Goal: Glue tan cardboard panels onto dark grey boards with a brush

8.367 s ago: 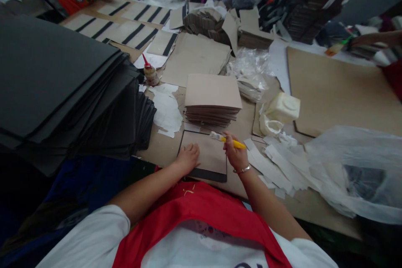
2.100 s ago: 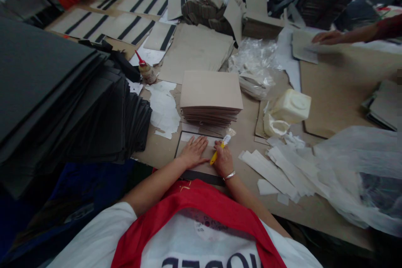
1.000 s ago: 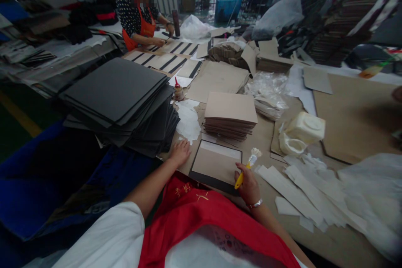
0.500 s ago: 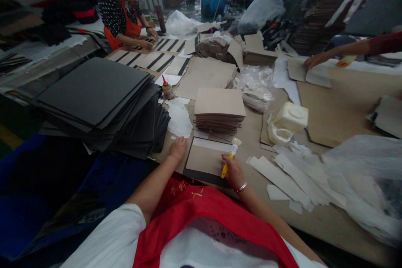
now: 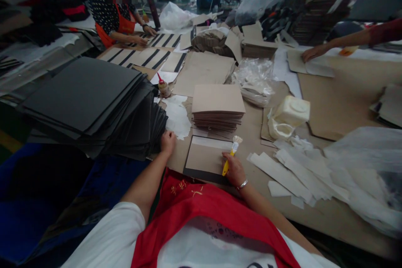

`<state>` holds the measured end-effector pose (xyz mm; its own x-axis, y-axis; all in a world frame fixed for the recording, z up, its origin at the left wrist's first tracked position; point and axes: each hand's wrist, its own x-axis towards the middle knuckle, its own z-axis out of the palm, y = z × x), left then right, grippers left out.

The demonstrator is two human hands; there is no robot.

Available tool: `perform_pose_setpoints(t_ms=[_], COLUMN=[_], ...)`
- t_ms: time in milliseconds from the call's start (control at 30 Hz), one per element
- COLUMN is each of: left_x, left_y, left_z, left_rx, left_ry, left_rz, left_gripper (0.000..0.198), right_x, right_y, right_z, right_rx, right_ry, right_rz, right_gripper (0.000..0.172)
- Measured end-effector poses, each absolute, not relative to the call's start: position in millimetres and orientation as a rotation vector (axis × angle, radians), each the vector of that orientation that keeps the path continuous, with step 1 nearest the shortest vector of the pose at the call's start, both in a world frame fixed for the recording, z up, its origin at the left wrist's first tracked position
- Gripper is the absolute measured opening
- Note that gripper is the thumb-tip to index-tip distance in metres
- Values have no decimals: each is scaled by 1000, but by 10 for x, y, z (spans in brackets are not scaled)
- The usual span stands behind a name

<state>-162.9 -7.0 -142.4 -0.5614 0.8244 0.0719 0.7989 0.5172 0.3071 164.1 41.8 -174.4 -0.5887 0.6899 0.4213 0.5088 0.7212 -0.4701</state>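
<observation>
My right hand (image 5: 234, 168) grips a yellow-handled brush (image 5: 230, 155), bristles pointing up and away, at the right edge of a tan board on a black sheet (image 5: 205, 157) that lies in front of me. My left hand (image 5: 168, 141) rests with curled fingers against the corner of the big stack of black sheets (image 5: 91, 104), left of the board. Whether it holds a sheet I cannot make out. Behind the board stands a stack of tan boards (image 5: 217, 105).
A glue bottle with a red tip (image 5: 163, 88), a white plastic jug (image 5: 290, 113), white paper strips (image 5: 292, 171) and clear plastic bags (image 5: 367, 167) lie around. One person works at the far left (image 5: 116, 8); another person's hand (image 5: 312, 53) presses a board at the right.
My left hand moved left from the tan board to the black stack. My right hand keeps the brush by the board's right edge. The view has tilted up.
</observation>
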Motion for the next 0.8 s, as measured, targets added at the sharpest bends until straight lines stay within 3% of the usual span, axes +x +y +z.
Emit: perform_pose_setpoints(t_ms=[133, 333, 633, 800], left_x=[-1427, -1206, -1069, -1119], left_y=[-4, -32, -17, 137], left_z=[-1447, -1407, -1390, -1435], left_rx=[1310, 1440, 1638, 1421], left_ry=[2696, 2611, 2463, 2511], left_rz=[661, 764, 528, 339], left_gripper=[42, 25, 30, 17], right_x=[1642, 1670, 1671, 1669], right_y=[402, 409, 489, 478], right_z=[-1714, -1696, -1675, -1706], right_rx=[-928, -948, -981, -976], right_ry=[-2338, -2328, -2309, -2310], right_rz=[427, 424, 410, 417], right_gripper=[32, 30, 28, 28])
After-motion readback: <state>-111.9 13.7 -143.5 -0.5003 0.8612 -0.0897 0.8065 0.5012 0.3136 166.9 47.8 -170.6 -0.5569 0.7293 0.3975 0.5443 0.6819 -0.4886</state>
